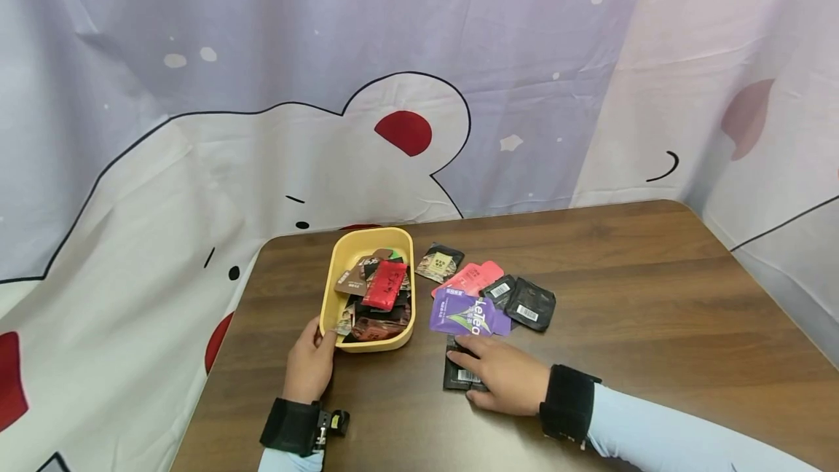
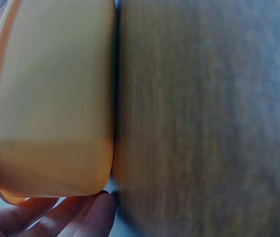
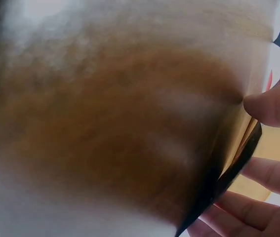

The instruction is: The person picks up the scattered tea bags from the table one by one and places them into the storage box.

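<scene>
Our left hand (image 1: 309, 364) gripping the yellow tray (image 1: 341, 253) of sachets, our right hand (image 1: 501, 377) pinching a black sachet (image 1: 457, 377) on the bench (image 1: 655, 297)

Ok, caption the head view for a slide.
Left hand holds a yellow tray of packets while right hand lifts a black packet off the wooden table.

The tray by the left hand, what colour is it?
Yellow. The tray shows best in the head view.

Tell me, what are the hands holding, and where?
The left hand grips the yellow box at its near corner. The right hand pinches a black packet by its edge.
</scene>
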The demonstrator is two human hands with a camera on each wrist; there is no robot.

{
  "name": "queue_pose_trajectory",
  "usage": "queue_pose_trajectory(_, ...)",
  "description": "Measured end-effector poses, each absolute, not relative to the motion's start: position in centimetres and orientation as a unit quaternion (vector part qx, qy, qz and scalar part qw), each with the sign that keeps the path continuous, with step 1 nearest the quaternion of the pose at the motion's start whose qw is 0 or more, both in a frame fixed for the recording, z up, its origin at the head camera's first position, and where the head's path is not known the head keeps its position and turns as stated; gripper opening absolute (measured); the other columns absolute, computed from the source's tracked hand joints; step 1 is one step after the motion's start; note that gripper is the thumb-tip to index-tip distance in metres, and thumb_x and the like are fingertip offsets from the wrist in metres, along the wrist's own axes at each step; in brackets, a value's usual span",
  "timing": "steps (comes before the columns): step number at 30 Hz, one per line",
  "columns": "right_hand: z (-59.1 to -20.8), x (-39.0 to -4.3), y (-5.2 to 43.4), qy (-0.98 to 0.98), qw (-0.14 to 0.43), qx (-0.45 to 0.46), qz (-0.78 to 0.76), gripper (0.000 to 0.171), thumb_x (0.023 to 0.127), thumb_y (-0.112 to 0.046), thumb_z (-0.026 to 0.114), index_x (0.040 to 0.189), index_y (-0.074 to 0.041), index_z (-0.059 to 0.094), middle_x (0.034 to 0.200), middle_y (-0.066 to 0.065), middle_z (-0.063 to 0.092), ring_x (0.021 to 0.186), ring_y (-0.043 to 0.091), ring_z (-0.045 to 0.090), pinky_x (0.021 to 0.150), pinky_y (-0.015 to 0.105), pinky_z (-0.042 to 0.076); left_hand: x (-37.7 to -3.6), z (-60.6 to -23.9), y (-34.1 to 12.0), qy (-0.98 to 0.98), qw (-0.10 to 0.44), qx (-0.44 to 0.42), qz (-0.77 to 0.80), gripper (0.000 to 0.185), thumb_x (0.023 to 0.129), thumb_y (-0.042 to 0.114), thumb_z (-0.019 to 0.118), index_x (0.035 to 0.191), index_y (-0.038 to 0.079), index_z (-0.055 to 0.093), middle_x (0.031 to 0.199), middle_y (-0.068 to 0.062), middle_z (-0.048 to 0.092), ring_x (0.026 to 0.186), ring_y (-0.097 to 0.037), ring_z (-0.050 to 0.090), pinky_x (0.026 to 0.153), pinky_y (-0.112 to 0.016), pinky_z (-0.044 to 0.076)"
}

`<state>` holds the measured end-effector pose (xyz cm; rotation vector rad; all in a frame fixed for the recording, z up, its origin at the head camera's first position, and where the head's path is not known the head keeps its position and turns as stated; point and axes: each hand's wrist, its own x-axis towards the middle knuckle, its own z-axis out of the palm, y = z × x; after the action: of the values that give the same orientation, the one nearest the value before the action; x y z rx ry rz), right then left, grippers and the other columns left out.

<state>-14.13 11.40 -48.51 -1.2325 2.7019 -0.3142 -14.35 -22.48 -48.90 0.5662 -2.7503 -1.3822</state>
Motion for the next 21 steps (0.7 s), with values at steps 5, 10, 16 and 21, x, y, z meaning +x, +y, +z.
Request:
queue_pose_trajectory(5,-48.6,-14.1,11.3,0.903,0.072,-0.408,-0.112,0.059,0.094,-0.035,0.063,0.147,-0.012,0.053,0.150,0.016,0.052,0.137,0.030,0.052,0.112,0.047,0.045,-14.3,-48.8,-22.4,-0.879,0.005,0.183,-0.440,0.049,0.106,0.026,0.044,0.151,0.008,0.044,0.139,-0.021,0.061,0.117,-0.027,0.062,0.098,-0.048,0.052)
queue_pose_trajectory(10,-48.6,-14.1,11.1,0.904,0.055,-0.402,-0.135,0.050,0.097,-0.025,0.056,0.144,-0.010,0.056,0.146,0.015,0.057,0.133,0.029,0.057,0.109,0.046,0.047,-14.2,-48.8,-22.4,-0.879,0.006,0.182,-0.441,0.049,0.106,0.026,0.044,0.151,0.009,0.044,0.139,-0.020,0.062,0.118,-0.028,0.062,0.098,-0.048,0.052)
queue_pose_trajectory(16,-48.5,-14.8,10.9,0.900,0.047,-0.384,-0.202,0.039,0.098,-0.012,0.052,0.136,-0.006,0.062,0.134,0.008,0.067,0.124,0.023,0.064,0.104,0.043,0.051,-14.2,-48.8,-22.4,-0.879,0.006,0.182,-0.440,0.048,0.105,0.026,0.044,0.151,0.009,0.045,0.137,-0.019,0.063,0.115,-0.027,0.062,0.096,-0.046,0.053)
queue_pose_trajectory(21,-47.5,-15.7,10.8,0.897,0.031,-0.364,-0.248,0.033,0.099,-0.010,0.054,0.130,-0.009,0.067,0.126,0.001,0.071,0.117,0.016,0.066,0.099,0.039,0.054,-14.2,-48.7,-22.4,-0.881,0.009,0.182,-0.437,0.048,0.105,0.026,0.045,0.150,0.010,0.046,0.133,-0.018,0.065,0.112,-0.025,0.062,0.093,-0.042,0.052)
